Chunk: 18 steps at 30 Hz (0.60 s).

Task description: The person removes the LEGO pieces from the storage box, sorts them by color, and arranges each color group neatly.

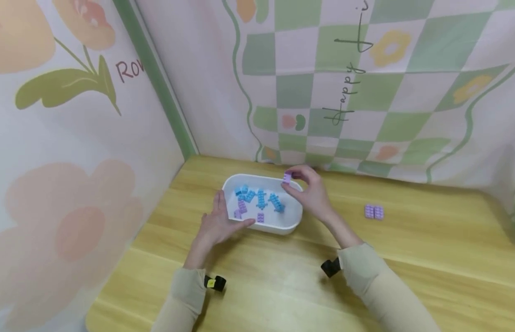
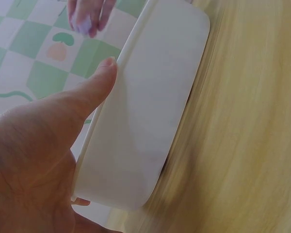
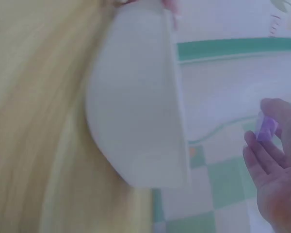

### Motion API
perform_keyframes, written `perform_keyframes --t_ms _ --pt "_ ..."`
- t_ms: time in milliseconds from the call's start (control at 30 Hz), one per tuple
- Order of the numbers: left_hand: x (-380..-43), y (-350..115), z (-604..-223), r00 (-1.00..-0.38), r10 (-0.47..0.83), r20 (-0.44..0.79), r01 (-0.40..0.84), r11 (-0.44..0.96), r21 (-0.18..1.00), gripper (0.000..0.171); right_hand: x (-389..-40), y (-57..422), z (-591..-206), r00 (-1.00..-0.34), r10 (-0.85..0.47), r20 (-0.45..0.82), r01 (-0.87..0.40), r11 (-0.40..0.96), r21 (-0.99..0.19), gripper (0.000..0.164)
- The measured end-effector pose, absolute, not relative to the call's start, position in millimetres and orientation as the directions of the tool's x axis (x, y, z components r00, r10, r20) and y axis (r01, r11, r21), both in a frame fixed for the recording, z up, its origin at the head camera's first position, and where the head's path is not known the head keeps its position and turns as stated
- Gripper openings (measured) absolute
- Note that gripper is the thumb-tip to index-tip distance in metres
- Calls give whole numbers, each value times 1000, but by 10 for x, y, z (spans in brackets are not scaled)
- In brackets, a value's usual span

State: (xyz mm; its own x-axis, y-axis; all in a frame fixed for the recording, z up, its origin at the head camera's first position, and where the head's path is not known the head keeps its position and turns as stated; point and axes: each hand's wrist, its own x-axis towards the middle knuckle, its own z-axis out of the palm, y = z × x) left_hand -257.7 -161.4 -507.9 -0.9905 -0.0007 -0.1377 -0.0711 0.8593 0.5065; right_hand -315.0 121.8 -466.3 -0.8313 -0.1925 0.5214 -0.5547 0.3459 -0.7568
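A white plastic tub (image 1: pixel 278 226) stands on the wooden table and contains several blue toy bricks (image 1: pixel 261 199) and purple ones (image 1: pixel 242 206). At its left end, my left hand (image 1: pixel 216 226) holds the near corner, thumb along the near rim and fingers by the left side. In the left wrist view the thumb (image 2: pixel 94 90) lies against the rim. Over the far right rim, my right hand (image 1: pixel 311 191) pinches a small purple toy brick (image 1: pixel 287 177) between thumb and fingers. The right wrist view shows this brick (image 3: pixel 266 127) raised beside the tub's rim.
Two purple toy bricks (image 1: pixel 374 212) lie side by side on the table (image 1: pixel 427 240), right of the tub. A checkered curtain (image 1: pixel 348 92) hangs along the table's back edge. A wall with flower prints (image 1: pixel 74 184) borders the left side.
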Motion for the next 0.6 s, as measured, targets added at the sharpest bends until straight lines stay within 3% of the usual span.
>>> perform_keyframes --t_ms 300,467,600 --pt "-2581 -1582 -5066 -992 4 -127 -62 859 509 144 -3102 1726 -4604 -816 -5 578 -543 350 -763 40" --pt "-2547 -1590 -5082 -992 4 -128 -64 853 518 145 -3010 2185 -4716 -820 82 567 -531 262 -806 43" --pt "-2521 -1610 -5092 -992 -2 -123 -65 858 510 145 -2948 2658 -4850 -809 146 569 -518 279 -809 45"
